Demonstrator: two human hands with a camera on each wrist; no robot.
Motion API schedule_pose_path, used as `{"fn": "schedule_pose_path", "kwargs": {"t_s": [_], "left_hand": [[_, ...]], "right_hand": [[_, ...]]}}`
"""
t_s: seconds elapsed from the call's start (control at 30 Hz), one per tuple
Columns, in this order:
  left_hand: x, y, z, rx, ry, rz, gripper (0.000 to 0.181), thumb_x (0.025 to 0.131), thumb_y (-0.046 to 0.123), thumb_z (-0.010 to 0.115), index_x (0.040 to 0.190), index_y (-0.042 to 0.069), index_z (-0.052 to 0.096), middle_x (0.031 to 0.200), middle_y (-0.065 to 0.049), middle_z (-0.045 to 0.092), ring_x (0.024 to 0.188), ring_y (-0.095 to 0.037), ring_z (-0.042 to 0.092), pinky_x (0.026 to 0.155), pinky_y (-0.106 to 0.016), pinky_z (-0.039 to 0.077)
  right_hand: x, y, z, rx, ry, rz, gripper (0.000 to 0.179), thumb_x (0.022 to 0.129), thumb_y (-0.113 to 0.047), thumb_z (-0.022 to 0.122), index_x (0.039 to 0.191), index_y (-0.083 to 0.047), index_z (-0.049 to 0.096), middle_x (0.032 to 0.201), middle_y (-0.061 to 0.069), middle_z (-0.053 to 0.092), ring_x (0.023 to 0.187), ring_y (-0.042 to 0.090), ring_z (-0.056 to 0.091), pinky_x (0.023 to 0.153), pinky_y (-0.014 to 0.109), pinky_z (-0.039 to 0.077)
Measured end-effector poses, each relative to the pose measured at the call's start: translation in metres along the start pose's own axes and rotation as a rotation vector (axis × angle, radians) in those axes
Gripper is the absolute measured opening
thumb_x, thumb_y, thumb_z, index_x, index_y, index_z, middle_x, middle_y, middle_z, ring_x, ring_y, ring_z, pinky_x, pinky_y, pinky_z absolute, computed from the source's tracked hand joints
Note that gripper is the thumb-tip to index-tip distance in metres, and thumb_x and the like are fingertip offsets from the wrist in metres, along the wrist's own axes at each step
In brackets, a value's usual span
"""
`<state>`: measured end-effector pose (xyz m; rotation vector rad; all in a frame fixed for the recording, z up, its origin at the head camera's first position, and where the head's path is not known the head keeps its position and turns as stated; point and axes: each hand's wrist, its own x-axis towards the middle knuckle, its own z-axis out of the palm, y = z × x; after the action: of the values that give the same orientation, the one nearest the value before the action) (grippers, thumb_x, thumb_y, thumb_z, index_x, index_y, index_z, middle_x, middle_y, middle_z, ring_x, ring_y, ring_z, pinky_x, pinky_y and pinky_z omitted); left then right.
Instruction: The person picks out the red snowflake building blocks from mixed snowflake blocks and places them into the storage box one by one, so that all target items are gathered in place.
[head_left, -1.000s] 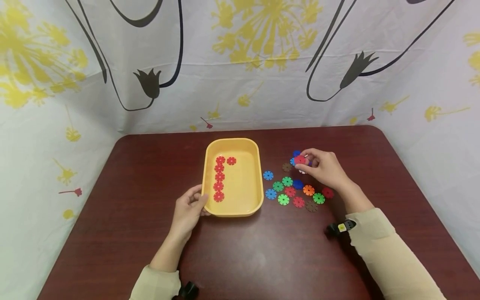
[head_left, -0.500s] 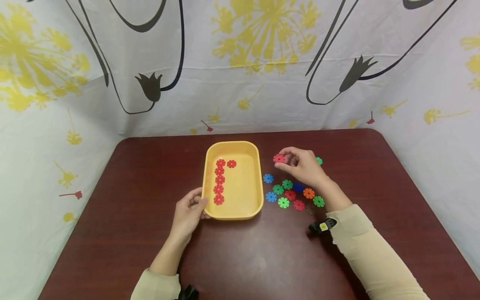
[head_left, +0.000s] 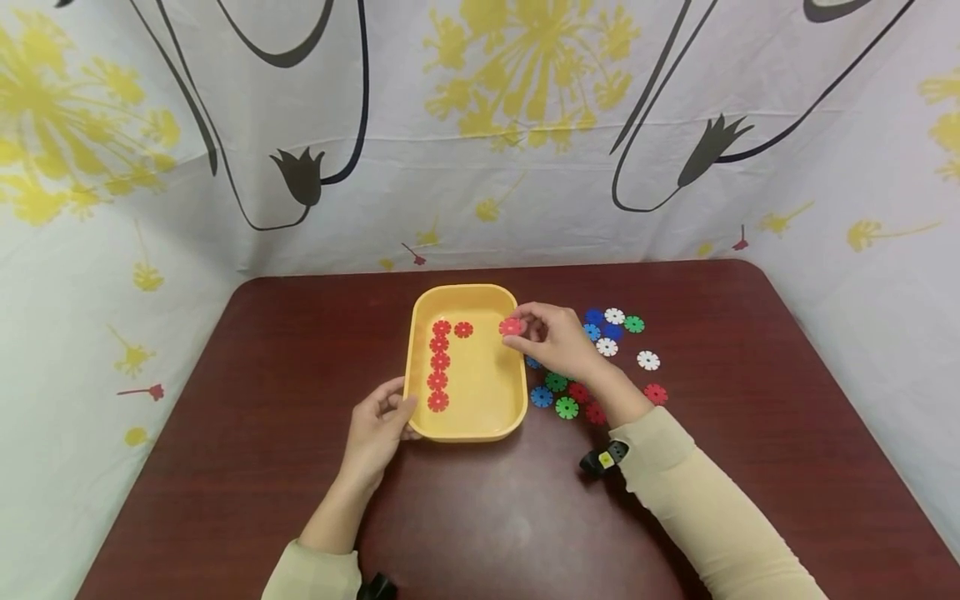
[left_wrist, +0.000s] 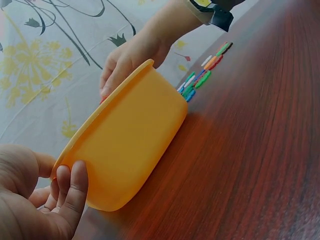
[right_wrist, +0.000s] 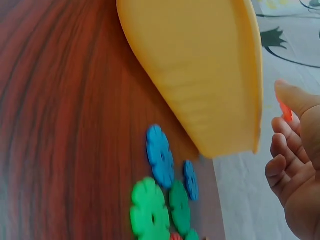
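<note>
My right hand pinches a red snowflake disc between thumb and fingers, over the right rim of the yellow tray. In the right wrist view the same disc shows edge-on at the fingertips, beside the tray wall. With thumb and fingers at its near left corner, my left hand grips the tray. The left wrist view has this hand holding the rim. Inside the tray, several red discs form a column at the left, and one more red disc lies beside the top.
Right of the tray, loose discs lie on the dark wooden table: blue, green, white and red ones among them. A patterned cloth hangs behind the table's far edge.
My right hand has carried the red disc leftward from the loose pile to the tray's right rim. The left hand keeps its grip on the tray corner.
</note>
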<state>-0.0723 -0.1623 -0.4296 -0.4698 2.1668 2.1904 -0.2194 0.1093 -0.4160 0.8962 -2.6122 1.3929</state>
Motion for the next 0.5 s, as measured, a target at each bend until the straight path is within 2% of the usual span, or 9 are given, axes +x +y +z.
{"fn": "schedule_pose_path", "kwargs": {"t_s": [0.23, 0.5], "left_hand": [[0.000, -0.001, 0.000, 0.007, -0.001, 0.004, 0.040, 0.099, 0.005, 0.063, 0.138, -0.004, 0.055, 0.095, -0.017, 0.058, 0.065, -0.015, 0.065, 0.058, -0.024, 0.060], [0.002, -0.002, 0.000, 0.005, 0.002, 0.013, 0.039, 0.099, 0.003, 0.063, 0.137, -0.003, 0.056, 0.094, -0.019, 0.058, 0.065, -0.015, 0.065, 0.058, -0.025, 0.061]], "right_hand": [[0.007, -0.010, 0.013, 0.005, -0.002, -0.059, 0.030, 0.086, -0.019, 0.084, 0.108, -0.003, 0.071, 0.081, 0.004, 0.061, 0.069, 0.015, 0.056, 0.058, 0.026, 0.050], [0.019, -0.017, 0.024, 0.028, -0.032, -0.053, 0.032, 0.088, -0.017, 0.081, 0.112, 0.001, 0.070, 0.085, 0.005, 0.066, 0.076, 0.015, 0.062, 0.068, 0.030, 0.059]]}}
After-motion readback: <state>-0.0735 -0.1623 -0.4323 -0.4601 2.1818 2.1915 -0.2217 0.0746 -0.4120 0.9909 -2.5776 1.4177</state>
